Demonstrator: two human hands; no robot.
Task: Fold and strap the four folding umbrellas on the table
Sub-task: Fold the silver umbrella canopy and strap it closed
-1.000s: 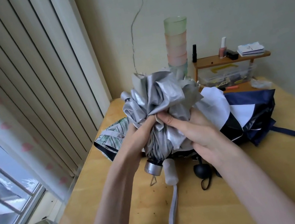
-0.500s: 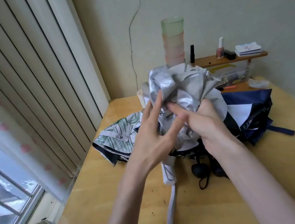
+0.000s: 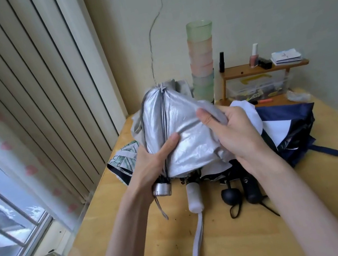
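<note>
no legible text, brands or numbers, booklet stack (image 3: 286,57) print too small

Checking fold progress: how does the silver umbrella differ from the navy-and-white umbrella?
The silver umbrella is held above the table, left hand gripping its stem end, right hand pinching its canopy; the navy-and-white umbrella lies untouched on it. The silver canopy is pulled taut; the navy-and-white one lies crumpled. Neither is strapped.

silver umbrella (image 3: 188,138): glossy crinkled cloth, shiny metal cap | table (image 3: 239,239): smooth matt wood | black handles (image 3: 232,195): matt plastic
</note>
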